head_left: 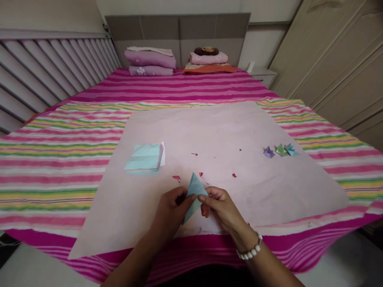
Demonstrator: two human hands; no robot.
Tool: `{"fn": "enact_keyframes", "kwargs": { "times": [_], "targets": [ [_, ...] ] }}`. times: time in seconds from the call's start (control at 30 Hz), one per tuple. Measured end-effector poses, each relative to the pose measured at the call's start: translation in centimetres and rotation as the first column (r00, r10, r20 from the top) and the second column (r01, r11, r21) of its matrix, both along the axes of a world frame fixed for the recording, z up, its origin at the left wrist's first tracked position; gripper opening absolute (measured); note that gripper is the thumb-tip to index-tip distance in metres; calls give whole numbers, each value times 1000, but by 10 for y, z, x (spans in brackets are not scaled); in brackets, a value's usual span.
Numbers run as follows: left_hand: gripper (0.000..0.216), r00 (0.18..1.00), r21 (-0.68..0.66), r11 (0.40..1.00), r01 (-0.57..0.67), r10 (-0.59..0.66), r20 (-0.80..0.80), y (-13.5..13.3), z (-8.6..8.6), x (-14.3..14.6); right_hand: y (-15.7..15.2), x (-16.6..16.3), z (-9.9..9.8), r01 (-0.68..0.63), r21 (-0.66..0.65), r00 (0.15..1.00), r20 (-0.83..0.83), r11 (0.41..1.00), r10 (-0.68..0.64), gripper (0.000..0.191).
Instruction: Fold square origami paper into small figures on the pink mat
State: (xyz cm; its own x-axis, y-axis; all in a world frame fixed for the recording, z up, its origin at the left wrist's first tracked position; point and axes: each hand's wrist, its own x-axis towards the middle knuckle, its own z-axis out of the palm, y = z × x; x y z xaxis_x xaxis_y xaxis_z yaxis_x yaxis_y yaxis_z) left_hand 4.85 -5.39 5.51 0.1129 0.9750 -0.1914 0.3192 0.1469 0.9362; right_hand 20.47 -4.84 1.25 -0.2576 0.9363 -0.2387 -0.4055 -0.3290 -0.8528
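Note:
A folded sheet of light blue origami paper (196, 186), pointed at its top, is held up over the near part of a large pale sheet (227, 127). My left hand (172, 207) pinches its left side, thumb on the front. On the right side, the thumb and fingers of my right hand (220, 205) grip the same paper; a white bead bracelet circles that wrist. Both thumb tips nearly meet at the paper's middle. To the left lies a stack of square papers (145, 157), light blue on top. Fingers behind the folded paper are partly hidden.
At the right of the pale sheet sit three small folded paper pieces: purple (268, 152), green (280, 150) and blue (291, 149). Small red marks (176, 177) dot the sheet, which lies on a striped bed cover (54, 159). Folded bedding (151, 59) rests by the headboard.

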Motion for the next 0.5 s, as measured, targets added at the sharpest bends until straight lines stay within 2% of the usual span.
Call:
{"fn": "enact_keyframes", "kwargs": {
  "times": [0.17,0.33,0.5],
  "targets": [
    [26,999,8,999,40,-40,-25,6,-1,0,0,-1,-3,-12,-40,1000,-11,999,11,26],
    [27,991,-62,995,74,-66,114,16,-2,-3,-3,-4,-5,-110,-34,993,42,993,111,26],
    [35,993,-16,999,-28,29,113,23,-2,-6,-3,-5,-5,-132,-32,991,23,991,133,27]
  ]
}}
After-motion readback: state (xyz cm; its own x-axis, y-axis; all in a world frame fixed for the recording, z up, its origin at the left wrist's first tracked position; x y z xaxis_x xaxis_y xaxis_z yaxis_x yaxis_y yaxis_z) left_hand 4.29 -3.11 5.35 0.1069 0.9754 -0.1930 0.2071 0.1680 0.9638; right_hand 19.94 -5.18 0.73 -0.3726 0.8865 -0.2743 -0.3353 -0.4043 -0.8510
